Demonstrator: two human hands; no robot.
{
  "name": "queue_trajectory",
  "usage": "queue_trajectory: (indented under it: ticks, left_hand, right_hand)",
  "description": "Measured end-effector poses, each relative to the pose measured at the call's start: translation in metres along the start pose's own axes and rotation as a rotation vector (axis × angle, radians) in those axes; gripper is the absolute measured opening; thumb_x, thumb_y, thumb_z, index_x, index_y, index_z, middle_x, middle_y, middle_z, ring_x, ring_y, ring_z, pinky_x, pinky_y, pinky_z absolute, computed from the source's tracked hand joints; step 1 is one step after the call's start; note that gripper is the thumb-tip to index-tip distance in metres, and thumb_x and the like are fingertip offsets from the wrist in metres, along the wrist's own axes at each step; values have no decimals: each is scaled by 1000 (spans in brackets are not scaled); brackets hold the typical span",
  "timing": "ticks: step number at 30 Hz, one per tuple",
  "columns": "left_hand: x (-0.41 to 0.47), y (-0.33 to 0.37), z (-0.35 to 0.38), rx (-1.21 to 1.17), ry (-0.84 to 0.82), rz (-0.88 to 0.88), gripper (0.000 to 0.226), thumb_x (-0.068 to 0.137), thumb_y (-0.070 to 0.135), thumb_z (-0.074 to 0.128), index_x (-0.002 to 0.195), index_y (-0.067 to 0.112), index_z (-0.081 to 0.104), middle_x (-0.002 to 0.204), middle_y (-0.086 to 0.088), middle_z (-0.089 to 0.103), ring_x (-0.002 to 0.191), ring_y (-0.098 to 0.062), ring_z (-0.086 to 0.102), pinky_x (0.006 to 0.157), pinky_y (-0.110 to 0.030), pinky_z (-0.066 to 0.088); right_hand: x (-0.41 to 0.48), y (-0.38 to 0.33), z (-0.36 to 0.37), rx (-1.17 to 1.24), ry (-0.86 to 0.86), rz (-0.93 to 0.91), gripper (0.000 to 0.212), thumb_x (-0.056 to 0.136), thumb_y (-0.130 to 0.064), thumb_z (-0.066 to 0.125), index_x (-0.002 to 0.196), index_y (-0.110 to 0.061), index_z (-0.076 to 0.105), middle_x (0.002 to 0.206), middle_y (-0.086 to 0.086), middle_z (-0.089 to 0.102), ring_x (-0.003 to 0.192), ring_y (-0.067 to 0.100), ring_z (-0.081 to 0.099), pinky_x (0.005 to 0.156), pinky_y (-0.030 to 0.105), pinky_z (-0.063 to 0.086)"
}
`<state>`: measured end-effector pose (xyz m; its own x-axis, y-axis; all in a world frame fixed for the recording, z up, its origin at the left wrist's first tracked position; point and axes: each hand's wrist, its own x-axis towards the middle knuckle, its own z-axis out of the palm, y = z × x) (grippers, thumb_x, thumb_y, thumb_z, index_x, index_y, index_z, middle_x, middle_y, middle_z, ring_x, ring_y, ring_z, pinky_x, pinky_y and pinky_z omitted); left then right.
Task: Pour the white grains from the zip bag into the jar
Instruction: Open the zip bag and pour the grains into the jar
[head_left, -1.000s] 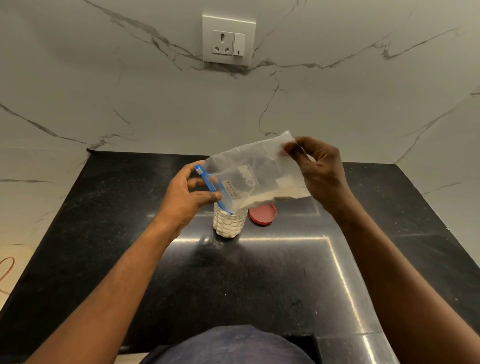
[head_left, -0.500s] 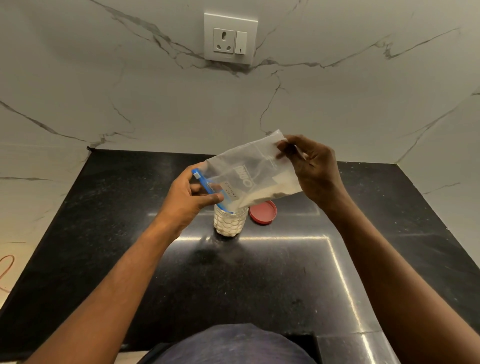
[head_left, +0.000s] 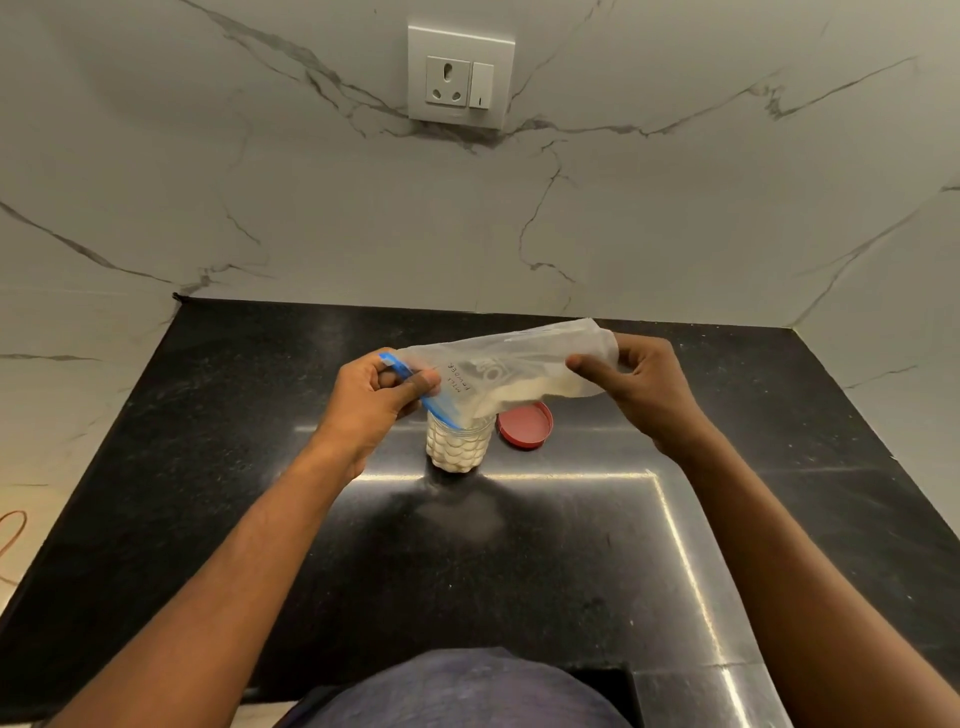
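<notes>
The main risk is a spill. The left hand (head_left: 371, 400) pinches the blue zip edge (head_left: 415, 389) of the zip bag (head_left: 498, 371) just above the jar (head_left: 458, 442), and the opening looks wider than the mouth of the jar. If this grip lets the edge slide sideways, or if the far end is lifted too quickly, the white grains (head_left: 519, 389) will probably run over the rim onto the black desk (head_left: 260, 467). The jar is light and nobody holds it (both hands are busy with the bag), so a push from the plastic could also tip it.

The jar stands upright on the desk and looks almost full of white grains, so overflow is another danger, I think. The bag is held nearly level, tilted down toward the jar, with some grains lying along its lower fold. Just right of the jar the red lid (head_left: 524, 423) lies on the desk. The right hand (head_left: 641, 387) grasps the closed bottom end of the bag, thumb in front.
</notes>
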<state>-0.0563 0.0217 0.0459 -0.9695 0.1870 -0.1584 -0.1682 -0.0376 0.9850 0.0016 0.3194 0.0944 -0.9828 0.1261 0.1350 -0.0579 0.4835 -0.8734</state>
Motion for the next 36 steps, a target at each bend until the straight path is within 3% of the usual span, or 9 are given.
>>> queue_trajectory:
  ticks: [4, 7, 9, 13, 17, 21, 25, 32, 36]
  left_hand:
    - [-1, 0, -2, -14, 14, -6, 16, 92, 11, 76, 105, 20, 70, 94, 7, 83, 93, -7, 79, 71, -19, 63]
    - [-3, 2, -3, -37, 8, -5, 22, 89, 8, 78, 106, 19, 69, 94, 7, 84, 91, -8, 80, 69, -18, 62]
    - [-4, 2, -3, -46, -6, 7, 28, 87, 4, 79, 110, 16, 69, 96, 3, 84, 93, -10, 80, 70, -18, 62]
    - [-5, 1, -6, -52, -3, 29, 31, 87, 0, 79, 112, 15, 68, 98, 1, 84, 95, -12, 80, 72, -19, 62]
    - [-4, 0, -6, -47, 3, 24, 30, 87, 0, 79, 111, 15, 68, 99, 2, 84, 96, -12, 80, 72, -20, 63]
    - [-3, 1, -3, -43, 9, 26, 33, 87, -1, 79, 114, 15, 68, 99, -1, 83, 96, -13, 80, 74, -21, 63]
    - [-2, 2, -3, -46, 18, 25, 32, 87, -1, 79, 114, 14, 69, 97, -4, 83, 95, -12, 80, 74, -20, 63]
    - [-3, 0, -4, -53, 10, 16, 33, 87, -2, 79, 115, 13, 68, 97, -3, 83, 95, -13, 80, 75, -21, 64]
    - [-2, -3, -5, -49, 14, 6, 30, 86, -2, 79, 112, 11, 70, 98, -4, 83, 96, -13, 80, 75, -21, 64]
  right_hand:
    - [5, -11, 5, 28, 131, -101, 36, 82, -47, 79, 88, -12, 77, 89, 12, 77, 84, 33, 73, 73, 46, 61]
    - [12, -16, 8, 21, 119, -134, 43, 94, -36, 74, 95, 7, 71, 90, 31, 71, 84, 51, 67, 72, 60, 57]
    - [16, -20, 8, 28, 123, -129, 32, 99, -28, 71, 97, 4, 71, 90, 27, 72, 83, 43, 69, 71, 54, 58]
    - [18, -26, 9, 9, 104, -180, 13, 101, -25, 70, 92, -16, 71, 82, 2, 71, 72, 8, 67, 64, 23, 56]
    - [18, -28, 11, 11, 95, -169, 17, 101, -24, 69, 93, -10, 72, 84, 11, 71, 73, 18, 65, 64, 29, 55]
    - [19, -30, 8, 18, 100, -168, 13, 101, -23, 69, 89, -21, 68, 81, 0, 68, 72, 8, 64, 63, 21, 54]
    - [20, -29, 7, 26, 108, -157, 16, 101, -22, 69, 93, -8, 69, 82, 1, 68, 70, 4, 64, 63, 16, 52]
    - [21, -28, 8, 23, 93, -127, 21, 101, -23, 69, 97, -3, 71, 90, 14, 73, 78, 23, 69, 69, 33, 59]
    - [20, -28, 10, 17, 91, -118, 22, 98, -32, 73, 109, -15, 69, 100, 4, 73, 92, 20, 72, 77, 36, 62]
